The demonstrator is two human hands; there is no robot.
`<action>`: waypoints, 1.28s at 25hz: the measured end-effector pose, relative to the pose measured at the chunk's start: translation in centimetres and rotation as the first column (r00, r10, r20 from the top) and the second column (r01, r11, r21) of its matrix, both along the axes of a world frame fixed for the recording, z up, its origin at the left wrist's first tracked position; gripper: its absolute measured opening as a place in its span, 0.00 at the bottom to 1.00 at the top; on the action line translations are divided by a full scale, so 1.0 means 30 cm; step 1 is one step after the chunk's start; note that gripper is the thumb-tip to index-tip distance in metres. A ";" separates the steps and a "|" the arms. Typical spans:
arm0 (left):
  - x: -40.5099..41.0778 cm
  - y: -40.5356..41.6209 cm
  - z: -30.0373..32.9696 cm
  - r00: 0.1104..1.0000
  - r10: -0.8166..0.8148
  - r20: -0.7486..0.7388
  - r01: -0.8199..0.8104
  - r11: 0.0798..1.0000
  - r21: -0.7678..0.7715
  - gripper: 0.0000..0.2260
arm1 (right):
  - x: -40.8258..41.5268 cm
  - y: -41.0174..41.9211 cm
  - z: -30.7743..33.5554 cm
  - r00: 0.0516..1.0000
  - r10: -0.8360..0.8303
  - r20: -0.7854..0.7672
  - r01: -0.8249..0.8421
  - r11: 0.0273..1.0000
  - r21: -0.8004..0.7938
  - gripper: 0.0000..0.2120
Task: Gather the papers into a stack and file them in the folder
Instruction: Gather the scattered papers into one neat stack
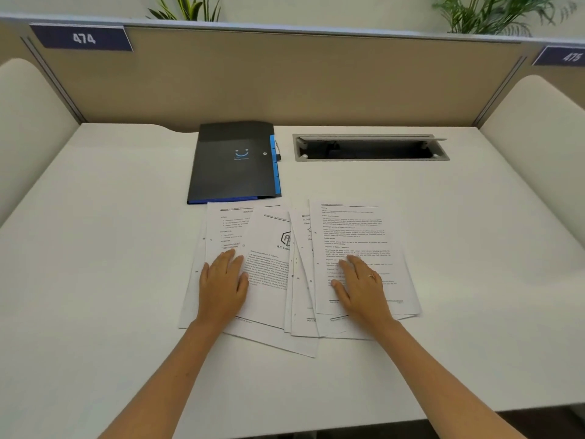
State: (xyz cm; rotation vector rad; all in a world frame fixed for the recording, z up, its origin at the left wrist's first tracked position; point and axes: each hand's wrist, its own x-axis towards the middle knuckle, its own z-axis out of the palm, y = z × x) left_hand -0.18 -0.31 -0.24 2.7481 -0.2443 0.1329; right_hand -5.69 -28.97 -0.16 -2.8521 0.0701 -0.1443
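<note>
Both flat, open palms, left hand [221, 282] and right hand [361, 285], partly hide overlapping papers [275, 280].

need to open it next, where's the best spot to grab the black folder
Take the black folder at its right edge, by the blue tabs, coming from the right. It lies flat and shut, and that side looks like the opening one; fingers could slip under the cover there.

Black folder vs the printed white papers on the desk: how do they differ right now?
The black plastic folder lies closed and squared up, untouched; the printed white papers are fanned out, overlapping at angles. The folder sits farther back on the white desk; the papers lie nearer, with the left hand and right hand flat on them. The folder is one dark item; the papers are many loose sheets. Both lie flat on the desk.
</note>
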 end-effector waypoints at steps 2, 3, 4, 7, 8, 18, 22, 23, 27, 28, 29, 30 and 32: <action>0.010 -0.041 0.025 0.996 0.058 0.070 -0.059 0.998 0.014 0.15 | 0.026 -0.033 0.027 0.998 -0.063 0.018 0.061 0.993 0.097 0.22; 0.015 -0.069 0.038 0.993 0.076 0.088 -0.078 0.997 0.020 0.14 | 0.042 -0.056 0.043 0.991 -0.129 0.039 0.122 0.982 0.143 0.22; 0.021 -0.100 0.054 0.992 0.089 0.090 -0.091 0.996 0.017 0.13 | 0.060 -0.083 0.060 0.976 -0.211 0.052 0.199 0.964 0.177 0.23; 0.028 -0.189 0.099 0.990 0.091 0.107 -0.092 0.996 -0.002 0.13 | 0.107 -0.174 0.104 0.884 -0.455 -0.102 0.466 0.868 0.169 0.31; 0.024 -0.218 0.109 0.988 0.058 0.141 -0.061 0.998 0.016 0.13 | 0.115 -0.198 0.112 0.846 -0.499 -0.187 0.525 0.841 0.131 0.35; 0.043 -0.354 0.107 0.883 0.050 -0.466 -0.342 0.748 -0.569 0.21 | 0.104 -0.239 0.134 0.804 -0.391 -0.448 0.512 0.838 0.188 0.39; 0.046 -0.349 0.091 0.858 -0.026 -0.514 -0.368 0.666 -0.649 0.09 | 0.090 -0.177 0.138 0.822 -0.313 -0.475 0.466 0.850 0.246 0.42; 0.040 -0.351 0.090 0.854 -0.063 -0.517 -0.357 0.651 -0.670 0.08 | 0.088 -0.162 0.135 0.827 -0.303 -0.474 0.465 0.842 0.273 0.42; 0.029 -0.365 0.116 0.842 -0.200 -0.500 -0.262 0.660 -0.704 0.17 | 0.087 -0.135 0.133 0.840 -0.303 -0.451 0.507 0.735 0.450 0.33; 0.035 -0.363 0.132 0.834 -0.232 -0.500 -0.257 0.640 -0.724 0.17 | 0.087 -0.137 0.140 0.837 -0.337 -0.430 0.532 0.682 0.501 0.32; 0.046 -0.356 0.154 0.821 -0.273 -0.502 -0.258 0.606 -0.752 0.18 | 0.087 -0.144 0.152 0.831 -0.369 -0.415 0.553 0.623 0.553 0.32; 0.059 -0.346 0.179 0.801 -0.323 -0.503 -0.265 0.563 -0.783 0.18 | 0.089 -0.157 0.170 0.830 -0.362 -0.424 0.558 0.545 0.626 0.33; 0.090 -0.323 0.242 0.760 -0.426 -0.491 -0.282 0.465 -0.839 0.16 | 0.094 -0.182 0.225 0.878 -0.139 -0.458 0.478 0.283 0.831 0.32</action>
